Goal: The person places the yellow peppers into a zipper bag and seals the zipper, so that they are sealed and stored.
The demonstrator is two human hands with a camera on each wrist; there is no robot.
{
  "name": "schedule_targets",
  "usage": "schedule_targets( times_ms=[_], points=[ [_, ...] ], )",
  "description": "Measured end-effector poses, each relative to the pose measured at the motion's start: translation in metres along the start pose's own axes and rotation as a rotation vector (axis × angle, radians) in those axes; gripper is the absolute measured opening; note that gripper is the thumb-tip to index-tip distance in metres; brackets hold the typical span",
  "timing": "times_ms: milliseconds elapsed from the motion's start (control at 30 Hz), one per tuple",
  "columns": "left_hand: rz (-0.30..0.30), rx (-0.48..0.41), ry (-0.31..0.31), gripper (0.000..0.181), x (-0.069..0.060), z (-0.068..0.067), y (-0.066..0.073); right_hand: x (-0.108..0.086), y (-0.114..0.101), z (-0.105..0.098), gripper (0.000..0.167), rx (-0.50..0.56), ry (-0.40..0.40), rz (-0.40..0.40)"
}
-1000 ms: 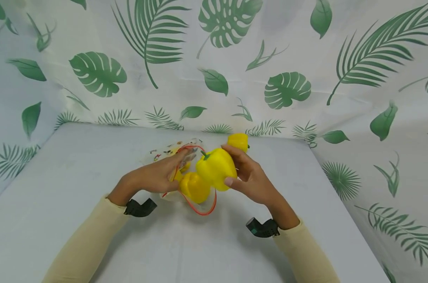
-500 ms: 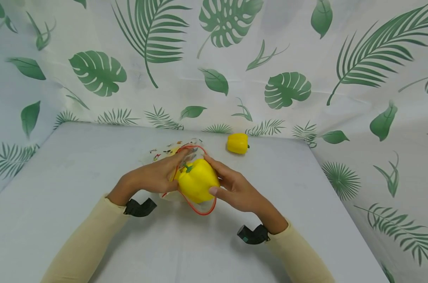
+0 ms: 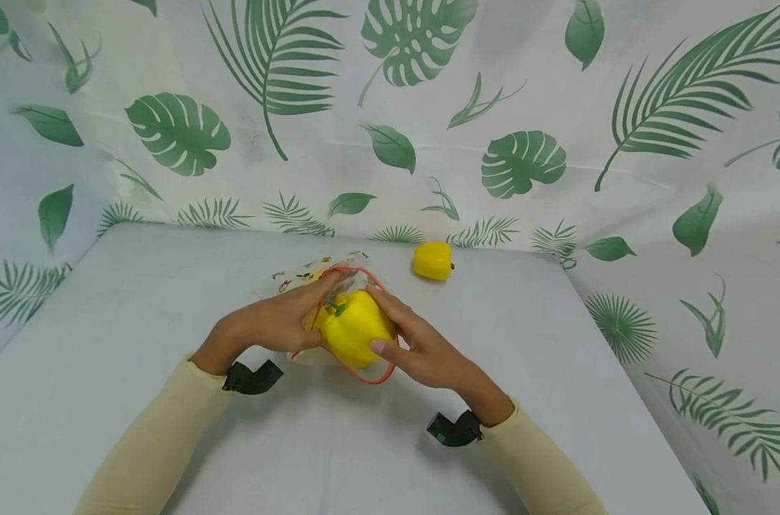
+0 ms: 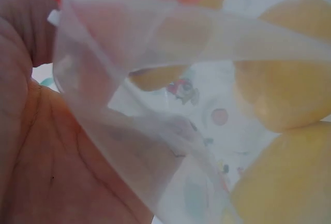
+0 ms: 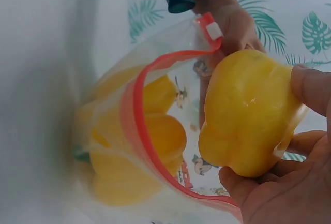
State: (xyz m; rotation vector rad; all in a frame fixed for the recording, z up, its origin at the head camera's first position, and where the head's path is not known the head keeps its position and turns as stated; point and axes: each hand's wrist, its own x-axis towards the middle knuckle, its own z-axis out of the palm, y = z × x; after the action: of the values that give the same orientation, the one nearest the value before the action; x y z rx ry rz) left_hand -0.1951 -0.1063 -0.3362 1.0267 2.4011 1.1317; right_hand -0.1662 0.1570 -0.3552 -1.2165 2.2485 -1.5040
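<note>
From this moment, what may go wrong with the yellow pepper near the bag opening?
The held pepper might catch on the red rim beside it. It might also bump the peppers inside the bag. The bag looks limp, so it might collapse if the left grip moves away.

Forearms angle inward, hands facing, right fingers curled.
</note>
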Motion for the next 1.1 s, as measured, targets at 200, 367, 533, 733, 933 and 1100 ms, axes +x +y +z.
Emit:
schedule_targets(
  times_ms=[200, 367, 533, 733, 933, 1100],
  points=[
    [0.011, -0.016, -0.002, 0.094, -0.002, -0.002, 0.001, 0.001, 0.003, 0.000, 0.071, -0.165, 0.059, 0.004],
    [0.021, -0.005, -0.007, 0.091, -0.002, -0.002, 0.001, 0.003, 0.007, 0.005, 0.074, -0.225, 0.096, 0.030],
    [0.037, 0.021, -0.006, 0.092, -0.001, -0.002, 0.001, 0.006, 0.012, 0.013, 0.071, -0.240, 0.192, 0.039],
    [0.038, 0.046, 0.007, 0.094, -0.003, -0.003, 0.002, 0.010, 0.014, 0.017, 0.068, -0.321, 0.317, -0.014],
    [0.067, 0.031, 0.014, 0.091, -0.003, -0.002, 0.002, 0.011, 0.016, 0.018, 0.061, -0.345, 0.390, -0.057],
    [0.058, 0.061, 0.011, 0.092, -0.003, -0.002, 0.003, 0.011, 0.016, 0.021, 0.058, -0.357, 0.412, -0.068]
  ],
)
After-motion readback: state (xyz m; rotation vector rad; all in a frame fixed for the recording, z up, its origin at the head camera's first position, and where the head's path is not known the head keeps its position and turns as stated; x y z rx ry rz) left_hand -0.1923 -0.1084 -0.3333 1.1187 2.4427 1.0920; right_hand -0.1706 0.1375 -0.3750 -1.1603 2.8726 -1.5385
